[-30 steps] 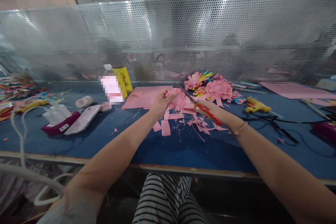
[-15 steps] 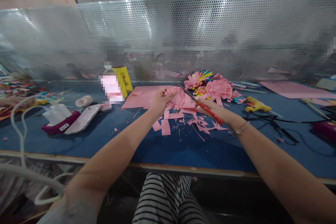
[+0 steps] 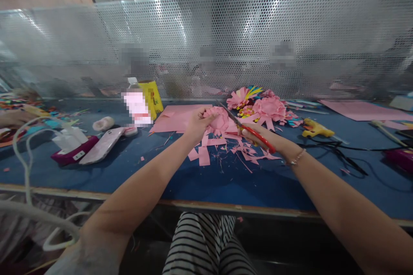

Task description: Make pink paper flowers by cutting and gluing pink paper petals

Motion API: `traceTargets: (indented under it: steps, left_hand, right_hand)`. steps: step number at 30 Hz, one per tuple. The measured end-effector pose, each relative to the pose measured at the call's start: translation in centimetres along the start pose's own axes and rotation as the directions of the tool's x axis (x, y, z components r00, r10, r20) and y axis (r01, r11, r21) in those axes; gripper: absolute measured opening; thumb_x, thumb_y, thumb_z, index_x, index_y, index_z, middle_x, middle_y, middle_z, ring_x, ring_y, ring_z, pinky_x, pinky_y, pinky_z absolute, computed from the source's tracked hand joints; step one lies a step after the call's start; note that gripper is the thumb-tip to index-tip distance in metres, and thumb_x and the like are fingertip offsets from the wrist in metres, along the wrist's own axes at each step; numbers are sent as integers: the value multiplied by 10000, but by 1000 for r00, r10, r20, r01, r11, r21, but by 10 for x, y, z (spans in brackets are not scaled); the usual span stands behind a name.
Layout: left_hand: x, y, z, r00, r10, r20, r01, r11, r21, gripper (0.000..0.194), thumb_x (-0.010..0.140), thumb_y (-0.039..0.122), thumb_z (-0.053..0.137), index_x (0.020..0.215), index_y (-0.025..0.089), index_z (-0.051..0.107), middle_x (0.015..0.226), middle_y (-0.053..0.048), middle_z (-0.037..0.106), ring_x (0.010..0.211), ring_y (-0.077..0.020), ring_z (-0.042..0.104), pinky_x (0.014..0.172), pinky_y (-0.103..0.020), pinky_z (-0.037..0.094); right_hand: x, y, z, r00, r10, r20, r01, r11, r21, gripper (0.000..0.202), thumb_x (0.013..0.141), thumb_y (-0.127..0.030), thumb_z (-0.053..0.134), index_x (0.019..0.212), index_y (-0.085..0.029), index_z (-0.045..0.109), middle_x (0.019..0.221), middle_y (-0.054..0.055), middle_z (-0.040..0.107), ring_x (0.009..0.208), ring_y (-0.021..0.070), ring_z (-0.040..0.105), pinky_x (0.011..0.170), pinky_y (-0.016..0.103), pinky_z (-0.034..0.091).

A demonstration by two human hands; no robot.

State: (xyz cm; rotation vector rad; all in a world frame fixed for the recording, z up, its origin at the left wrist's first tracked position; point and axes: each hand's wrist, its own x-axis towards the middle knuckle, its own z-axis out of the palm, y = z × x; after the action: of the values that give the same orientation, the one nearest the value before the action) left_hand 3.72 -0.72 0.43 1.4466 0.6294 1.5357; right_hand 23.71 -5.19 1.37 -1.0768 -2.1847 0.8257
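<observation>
My left hand [image 3: 198,123] pinches a round pink paper flower [image 3: 219,120] with ruffled edges. Red-handled scissors [image 3: 260,139] are in my right hand [image 3: 254,132], their blades pointing up and left at the flower's right edge. Whether the blades touch the paper is too small to tell. Cut pink paper pieces [image 3: 204,155] and thin scraps lie on the blue table just below both hands. Behind them is a flat pink sheet [image 3: 176,119]. Finished-looking pink paper flowers [image 3: 269,108] with yellow and blue strips are heaped beyond my right hand.
A yellow glue gun [image 3: 316,128] with black cable lies right; another pink sheet [image 3: 358,110] is behind it. On the left are a phone [image 3: 102,146], a purple power strip [image 3: 75,155], a bottle [image 3: 138,107] and a yellow container [image 3: 153,98]. Another person's hand [image 3: 14,118] shows far left.
The scissors in my right hand have turned slightly, and their handles look more spread. The flower has shifted a little in my left hand. At far left, the other person's hand has moved.
</observation>
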Motion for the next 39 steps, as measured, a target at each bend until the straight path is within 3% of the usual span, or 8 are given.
traceTargets:
  steps: [6, 10, 15, 19, 28, 35, 39]
  left_hand:
    - [0, -1, -1, 1000, -4, 6, 4, 1000, -16, 181, 621, 285, 644, 714, 159, 554, 637, 17, 571, 577, -70, 539, 577, -212, 438]
    - [0, -2, -1, 1000, -6, 0, 6, 1000, -13, 195, 614, 292, 650, 702, 151, 548, 637, 17, 572, 573, -69, 540, 567, -207, 436]
    - [0, -2, -1, 999, -19, -30, 19, 1000, 3, 195, 607, 286, 653, 673, 146, 535, 583, 30, 547, 520, -58, 519, 515, -190, 416]
    - [1, -1, -1, 999, -24, -23, 24, 1000, -8, 189, 608, 278, 652, 683, 144, 542, 602, 24, 558, 545, -59, 529, 548, -193, 426]
    - [2, 1, -3, 998, -56, 32, 58, 996, -71, 203, 596, 259, 661, 708, 137, 545, 648, 19, 575, 598, -76, 552, 611, -224, 447]
    - [3, 2, -6, 993, -119, 14, 119, 992, -50, 199, 586, 245, 664, 679, 138, 524, 603, 30, 553, 550, -64, 536, 565, -211, 441]
    - [3, 1, -8, 990, -136, 40, 137, 990, -42, 207, 592, 257, 660, 701, 140, 529, 606, 23, 557, 534, -68, 536, 546, -217, 445]
  right_hand:
    - [3, 3, 0, 996, 32, 79, -41, 993, 110, 390, 752, -574, 337, 829, -203, 427, 610, -23, 356, 469, 80, 326, 412, 232, 302]
    - [4, 0, 0, 1000, -5, 29, 4, 1000, 18, 390, 740, -575, 358, 748, -189, 413, 593, -26, 357, 476, 73, 327, 418, 225, 287]
    - [4, -4, 0, 998, 33, -54, -38, 996, -85, 351, 742, -522, 383, 670, -179, 399, 554, -31, 362, 465, 66, 331, 418, 213, 273]
    - [8, 1, 1, 994, -22, -106, 5, 988, -153, 311, 739, -470, 387, 645, -175, 411, 548, -24, 375, 492, 75, 350, 443, 215, 273]
    - [18, 16, -2, 989, -79, -122, 30, 934, -356, 306, 736, -422, 372, 558, -173, 380, 505, -28, 359, 467, 68, 319, 453, 222, 251]
    - [21, 23, -7, 983, -101, -152, 54, 958, -283, 332, 706, -445, 456, 530, -176, 375, 497, -38, 339, 469, 66, 314, 444, 222, 239]
    - [15, 21, -9, 989, -57, -133, 61, 998, 29, 276, 694, -429, 509, 593, -181, 439, 503, -45, 354, 465, 63, 312, 421, 210, 255]
